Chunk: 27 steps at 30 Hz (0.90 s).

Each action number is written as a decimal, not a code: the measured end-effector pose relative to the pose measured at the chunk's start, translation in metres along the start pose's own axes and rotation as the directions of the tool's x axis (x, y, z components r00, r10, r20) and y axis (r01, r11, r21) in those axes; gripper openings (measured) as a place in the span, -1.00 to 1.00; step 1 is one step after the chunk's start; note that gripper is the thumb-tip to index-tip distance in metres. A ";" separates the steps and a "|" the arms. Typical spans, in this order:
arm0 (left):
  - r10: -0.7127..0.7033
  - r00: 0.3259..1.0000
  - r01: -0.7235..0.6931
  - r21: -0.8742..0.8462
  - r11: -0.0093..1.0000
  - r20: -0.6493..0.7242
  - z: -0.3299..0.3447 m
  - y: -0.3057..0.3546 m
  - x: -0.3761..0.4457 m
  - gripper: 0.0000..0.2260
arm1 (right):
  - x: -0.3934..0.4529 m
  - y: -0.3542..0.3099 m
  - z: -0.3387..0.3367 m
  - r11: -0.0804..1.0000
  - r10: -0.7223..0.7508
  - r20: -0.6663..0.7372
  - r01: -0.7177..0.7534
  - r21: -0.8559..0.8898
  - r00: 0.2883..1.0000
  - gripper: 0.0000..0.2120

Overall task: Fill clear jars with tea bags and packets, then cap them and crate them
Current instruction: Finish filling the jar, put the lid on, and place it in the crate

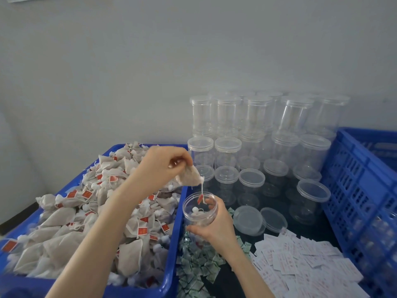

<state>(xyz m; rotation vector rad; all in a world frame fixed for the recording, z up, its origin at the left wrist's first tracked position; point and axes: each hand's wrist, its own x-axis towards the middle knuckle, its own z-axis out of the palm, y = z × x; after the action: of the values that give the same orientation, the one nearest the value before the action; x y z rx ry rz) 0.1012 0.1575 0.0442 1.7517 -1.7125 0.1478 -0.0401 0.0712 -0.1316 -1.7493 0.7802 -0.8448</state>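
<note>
My right hand [211, 226] grips an open clear jar [199, 209] from the side and below, tilted toward me; a tea bag or two lie inside it. Just above the jar's mouth my left hand [163, 166] pinches a beige tea bag [190, 176], whose string and red tag [200, 198] dangle into the jar. To the left, a blue bin [171, 250] is heaped with several more tea bags [86, 222]. Loose clear lids [249, 220] lie on the dark table right of the jar.
Stacks of capped empty jars [257, 136] stand against the wall behind. Small green packets [197, 261] and white-and-pink packets [300, 259] are scattered on the table in front. A blue slatted crate [361, 190] stands at the right.
</note>
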 end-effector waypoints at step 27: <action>0.010 0.688 -0.156 0.134 0.979 0.726 0.118 0.011 0.011 -0.82 | -0.010 0.009 -0.033 0.998 -0.064 -0.078 0.063 -0.014 0.995 -0.19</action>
<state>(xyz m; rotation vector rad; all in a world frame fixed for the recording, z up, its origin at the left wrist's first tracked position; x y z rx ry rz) 0.0489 0.0868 -0.0362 2.0235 -2.4038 -0.4304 -0.0738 0.0609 -0.1335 -1.7673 0.7858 -0.9584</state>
